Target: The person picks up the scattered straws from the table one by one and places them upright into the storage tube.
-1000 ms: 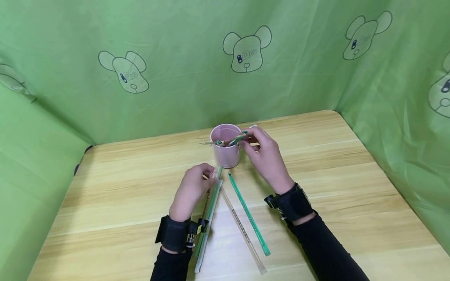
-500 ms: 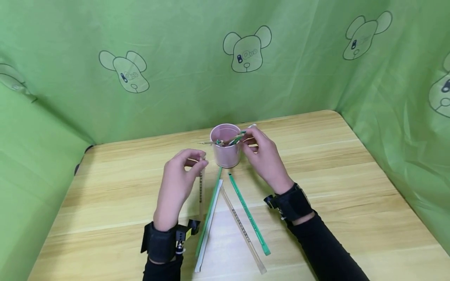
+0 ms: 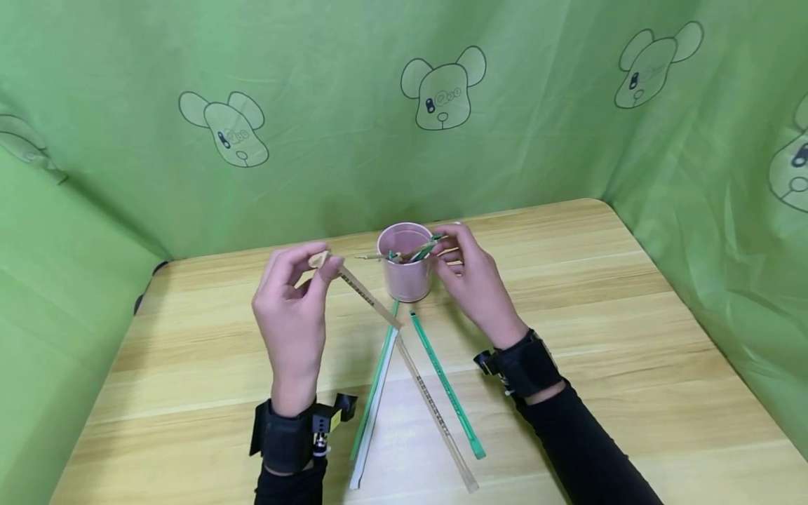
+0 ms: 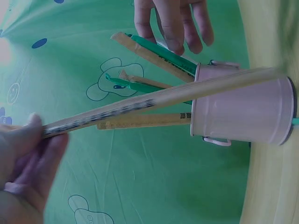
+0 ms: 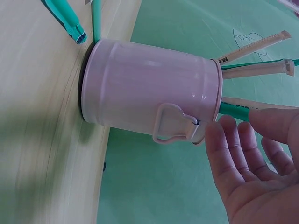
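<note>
Head view, left hand: your left hand (image 3: pixel 293 305) pinches one end of a brown wrapped straw (image 3: pixel 369 298), slanting in front and left of the pink pail (image 3: pixel 407 283)
Head view, right hand: your right hand (image 3: pixel 475 280) is by the pail's rim, fingers loosely bent
Head view, table (image 3: pixel 568 365): green, white and brown straws lie nearer you
Left wrist view, pail: your pinched straw crosses before it; green and brown straws poke out
Right wrist view, fingers: spread a bit; you can't tell if they touch the green wrapper (image 5: pixel 232 111)
</note>
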Demonstrator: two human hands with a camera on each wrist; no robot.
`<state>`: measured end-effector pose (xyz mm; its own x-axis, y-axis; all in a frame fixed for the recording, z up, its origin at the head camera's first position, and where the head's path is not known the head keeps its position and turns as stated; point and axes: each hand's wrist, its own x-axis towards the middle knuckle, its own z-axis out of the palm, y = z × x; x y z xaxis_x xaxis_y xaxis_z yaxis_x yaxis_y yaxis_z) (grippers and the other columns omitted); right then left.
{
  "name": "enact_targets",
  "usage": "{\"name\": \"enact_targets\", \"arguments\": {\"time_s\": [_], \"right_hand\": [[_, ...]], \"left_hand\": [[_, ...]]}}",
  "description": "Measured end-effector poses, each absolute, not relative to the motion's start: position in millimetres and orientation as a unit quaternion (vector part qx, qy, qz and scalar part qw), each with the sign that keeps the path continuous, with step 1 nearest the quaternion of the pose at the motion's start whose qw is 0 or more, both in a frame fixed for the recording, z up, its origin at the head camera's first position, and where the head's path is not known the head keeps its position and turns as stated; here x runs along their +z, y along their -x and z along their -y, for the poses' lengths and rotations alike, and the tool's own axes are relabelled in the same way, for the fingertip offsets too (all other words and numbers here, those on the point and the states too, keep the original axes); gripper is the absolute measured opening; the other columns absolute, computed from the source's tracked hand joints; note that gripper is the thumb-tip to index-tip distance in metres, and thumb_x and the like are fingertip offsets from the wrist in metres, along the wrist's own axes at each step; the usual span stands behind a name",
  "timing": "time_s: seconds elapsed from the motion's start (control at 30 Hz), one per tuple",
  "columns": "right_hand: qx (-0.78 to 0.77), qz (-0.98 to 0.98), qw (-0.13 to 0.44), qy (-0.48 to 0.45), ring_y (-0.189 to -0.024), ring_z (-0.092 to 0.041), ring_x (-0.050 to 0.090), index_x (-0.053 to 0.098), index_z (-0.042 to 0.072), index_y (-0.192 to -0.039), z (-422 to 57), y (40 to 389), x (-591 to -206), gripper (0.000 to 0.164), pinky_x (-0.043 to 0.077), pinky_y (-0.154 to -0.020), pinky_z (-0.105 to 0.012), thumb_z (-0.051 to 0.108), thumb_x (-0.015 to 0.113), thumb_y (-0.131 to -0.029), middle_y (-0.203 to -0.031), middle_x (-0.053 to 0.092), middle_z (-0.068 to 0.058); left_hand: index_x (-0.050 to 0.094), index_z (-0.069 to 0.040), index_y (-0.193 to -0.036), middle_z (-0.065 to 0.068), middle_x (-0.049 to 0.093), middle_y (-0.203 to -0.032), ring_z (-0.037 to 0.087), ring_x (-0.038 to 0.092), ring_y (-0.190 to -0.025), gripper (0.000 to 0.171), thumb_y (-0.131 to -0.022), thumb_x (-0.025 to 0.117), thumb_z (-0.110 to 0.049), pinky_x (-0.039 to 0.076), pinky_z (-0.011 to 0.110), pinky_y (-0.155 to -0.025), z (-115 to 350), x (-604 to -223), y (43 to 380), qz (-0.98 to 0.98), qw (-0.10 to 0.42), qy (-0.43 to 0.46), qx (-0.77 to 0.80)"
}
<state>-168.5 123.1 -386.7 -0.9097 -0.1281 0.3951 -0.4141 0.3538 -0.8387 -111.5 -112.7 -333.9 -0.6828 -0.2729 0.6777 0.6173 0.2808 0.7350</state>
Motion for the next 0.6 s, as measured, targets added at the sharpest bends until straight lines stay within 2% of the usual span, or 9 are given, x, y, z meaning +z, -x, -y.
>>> {"name": "enact_targets", "arguments": {"time_s": [0.1, 0.3, 0.5, 0.6], "right_hand": [[0.544, 0.812, 0.132, -0.167, -0.108, -0.025, 0.068, 0.054, 0.004, -0.143, -124, 169, -387, 0.043, 0.060, -0.093, -0.042, -0.004, 0.067, -0.102, -0.116, 0.068, -0.010], [0.543, 0.812, 0.133, -0.165, -0.108, -0.024, 0.068, 0.052, 0.004, -0.145, -126, 168, -384, 0.045, 0.060, -0.093, -0.039, -0.002, 0.067, -0.103, -0.116, 0.067, -0.010], [0.546, 0.811, 0.126, -0.167, -0.109, -0.024, 0.068, 0.053, 0.009, -0.145, -125, 168, -384, 0.047, 0.059, -0.093, -0.039, -0.003, 0.067, -0.102, -0.117, 0.067, -0.010], [0.546, 0.811, 0.125, -0.167, -0.110, -0.024, 0.068, 0.053, 0.010, -0.146, -124, 168, -385, 0.047, 0.059, -0.094, -0.041, -0.004, 0.067, -0.102, -0.116, 0.067, -0.010]], "left_hand": [[0.074, 0.010, -0.108, 0.013, 0.067, -0.103, 0.026, 0.075, -0.096, 0.021, -0.089, 0.080, 0.009, 0.063, 0.029, -0.078, 109, -331, 110, 0.648, 0.442, 0.121, -0.608], [0.071, 0.015, -0.101, 0.021, 0.066, -0.103, 0.027, 0.074, -0.089, 0.024, -0.088, 0.085, 0.000, 0.061, 0.026, -0.075, 104, -329, 112, 0.570, 0.539, 0.112, -0.611], [0.069, 0.016, -0.095, 0.021, 0.065, -0.102, 0.027, 0.072, -0.088, 0.022, -0.086, 0.085, 0.006, 0.062, 0.030, -0.077, 104, -334, 118, 0.549, 0.574, 0.109, -0.598], [0.067, 0.017, -0.093, 0.021, 0.064, -0.102, 0.028, 0.072, -0.088, 0.017, -0.086, 0.082, 0.012, 0.064, 0.037, -0.081, 104, -336, 122, 0.546, 0.574, 0.116, -0.599]]}}
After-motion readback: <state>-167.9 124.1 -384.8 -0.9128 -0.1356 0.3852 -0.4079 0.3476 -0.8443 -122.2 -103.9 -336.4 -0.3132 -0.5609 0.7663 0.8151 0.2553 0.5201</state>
